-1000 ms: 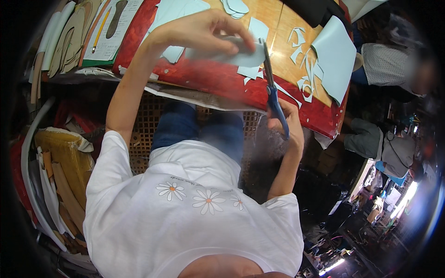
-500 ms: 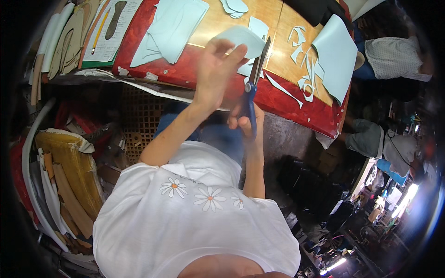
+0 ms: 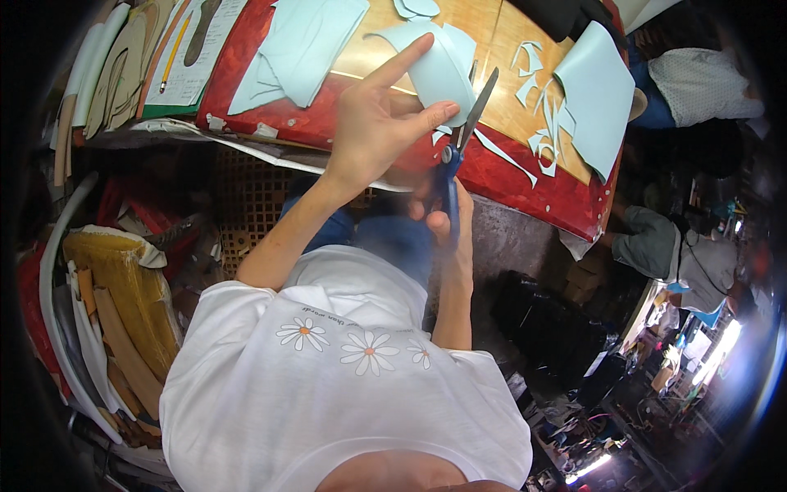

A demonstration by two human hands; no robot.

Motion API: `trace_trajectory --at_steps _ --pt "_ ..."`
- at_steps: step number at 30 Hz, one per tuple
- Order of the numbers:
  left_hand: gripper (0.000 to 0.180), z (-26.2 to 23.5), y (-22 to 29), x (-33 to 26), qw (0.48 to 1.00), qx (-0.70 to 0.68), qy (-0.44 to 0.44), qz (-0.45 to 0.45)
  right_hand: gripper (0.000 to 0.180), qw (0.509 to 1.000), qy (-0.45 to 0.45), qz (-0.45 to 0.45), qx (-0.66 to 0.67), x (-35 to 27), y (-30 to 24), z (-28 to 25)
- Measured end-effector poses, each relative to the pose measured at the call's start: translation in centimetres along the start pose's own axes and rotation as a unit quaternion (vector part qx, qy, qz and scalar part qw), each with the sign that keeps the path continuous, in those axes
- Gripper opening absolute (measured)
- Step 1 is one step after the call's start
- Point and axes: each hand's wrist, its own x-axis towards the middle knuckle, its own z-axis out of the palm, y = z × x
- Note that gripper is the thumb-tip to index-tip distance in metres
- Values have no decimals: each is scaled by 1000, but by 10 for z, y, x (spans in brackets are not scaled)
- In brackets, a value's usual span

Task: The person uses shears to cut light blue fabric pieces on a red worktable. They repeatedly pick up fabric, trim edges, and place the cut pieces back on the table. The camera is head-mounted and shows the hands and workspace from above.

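A curved piece of pale blue sheet (image 3: 438, 70) sits in the upper middle of the frame, held up over the red-edged table (image 3: 525, 176). The left hand (image 3: 373, 131) pinches its lower edge between thumb and index finger, with the other fingers spread and pointing up to the right. Just right of that hand, the blue-handled scissors (image 3: 459, 143) stand almost upright, their blades parted and meeting the sheet's right edge. The right hand (image 3: 447, 225) is closed around the scissor handles from below, in the centre of the frame.

On the table's wooden top, a larger pale blue sheet (image 3: 303, 45) lies to the upper left, and another one (image 3: 594, 94) lies to the upper right with thin offcut strips (image 3: 537, 107) beside it. A yellow pencil (image 3: 174, 53) rests on papers at the far upper left. Tan cut-out pieces (image 3: 123, 320) are stacked at the left edge. Another person in a grey top (image 3: 668, 250) is at the right.
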Motion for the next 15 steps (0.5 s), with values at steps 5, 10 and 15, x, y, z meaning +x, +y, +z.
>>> trace_trajectory --at_steps 5,10,15 --pt "67 -8 3 2 1000 0 -24 5 70 999 -3 42 -4 -7 -6 -6" --pt "66 -20 6 7 997 -2 -73 6 66 993 -6 66 -95 -14 -17 -19" --pt "65 -32 11 10 991 15 -128 -32 58 988 -27 65 -135 -16 -26 -32"
